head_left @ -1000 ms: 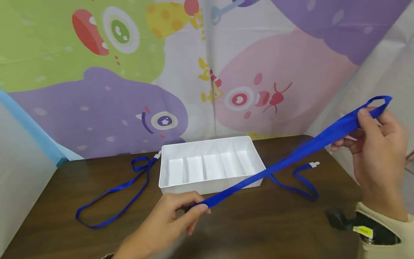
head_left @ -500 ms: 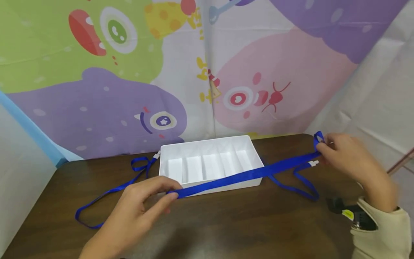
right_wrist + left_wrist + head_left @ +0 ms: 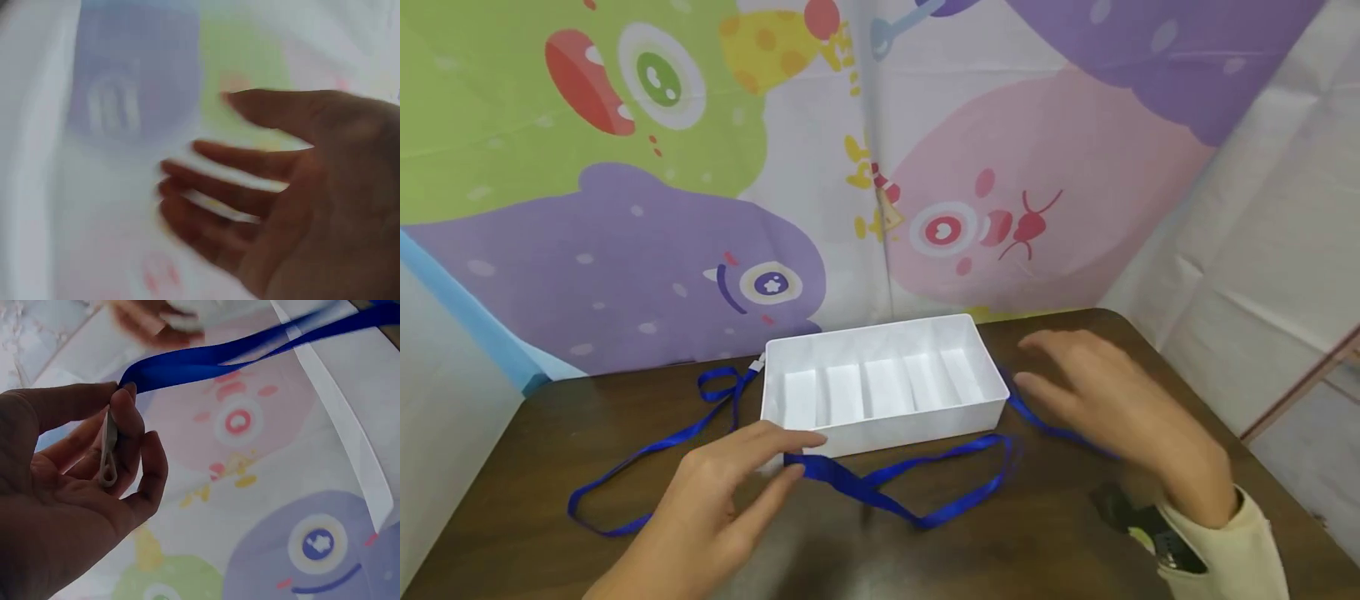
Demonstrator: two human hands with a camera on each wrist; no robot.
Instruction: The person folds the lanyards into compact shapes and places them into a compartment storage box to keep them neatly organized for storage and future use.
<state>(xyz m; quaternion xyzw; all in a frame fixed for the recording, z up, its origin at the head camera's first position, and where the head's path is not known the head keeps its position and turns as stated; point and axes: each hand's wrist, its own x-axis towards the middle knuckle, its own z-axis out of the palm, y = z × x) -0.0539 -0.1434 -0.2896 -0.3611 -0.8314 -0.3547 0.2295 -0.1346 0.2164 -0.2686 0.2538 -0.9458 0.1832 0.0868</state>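
Observation:
My left hand (image 3: 711,500) pinches one end of a blue lanyard (image 3: 940,508) in front of the white box. In the left wrist view a pale clip (image 3: 109,450) hangs below the pinch, against the curled fingers. From there the strap runs right and loops at the box's front right corner. Apart from it, my right hand (image 3: 1112,408) is over the table right of the box, holding nothing. In the right wrist view its fingers (image 3: 219,181) are spread and loosely bent, somewhat blurred.
A white box (image 3: 880,437) with several compartments stands at the back of the dark table (image 3: 1000,550). Left of it lies a second blue lanyard (image 3: 617,479) with a white clip. Another blue lanyard (image 3: 1048,427) on the right is partly hidden by my right hand. A cartoon-print cloth (image 3: 850,275) hangs behind.
The strap was stretched taut between both hands. My right hand has moved down and left and let go of its end, which has dropped into a slack loop. My left hand has shifted left.

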